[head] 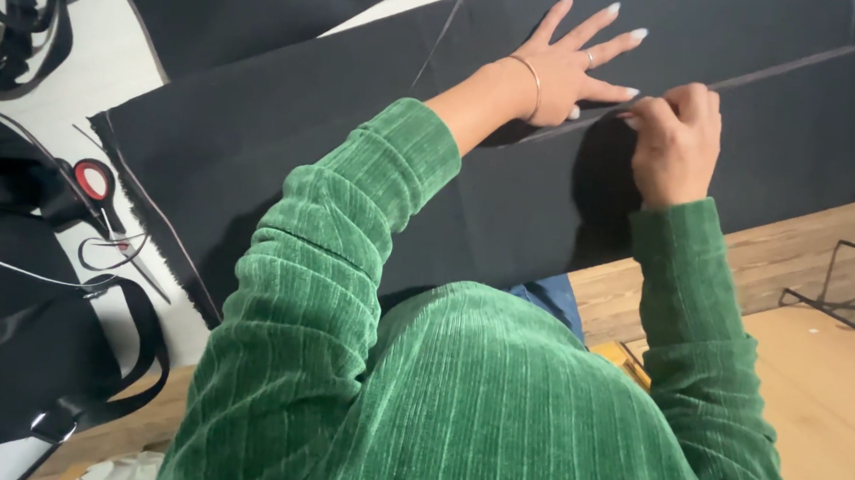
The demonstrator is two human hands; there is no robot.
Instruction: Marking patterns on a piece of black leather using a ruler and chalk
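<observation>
left hand [572, 68] lies flat, fingers spread, on black fabric [354, 145]; right hand [677, 137] pinches its folded edge closed.

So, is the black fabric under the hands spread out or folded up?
Spread out: the black fabric lies flat over the table, the left hand pressing it with open fingers, the right hand pinching its edge.

A pale white work surface [124, 68] is seen at ten o'clock, bare in patches between dark goods. A light wooden plank floor [797, 256] is shown at three o'clock, its boards running on a slant. A smooth tan wooden board [836, 419] is laid at four o'clock, just beside the planks. Even, soft lighting is cast over the scene; faint shadows are thrown. Walls and windows are not shown.
</observation>
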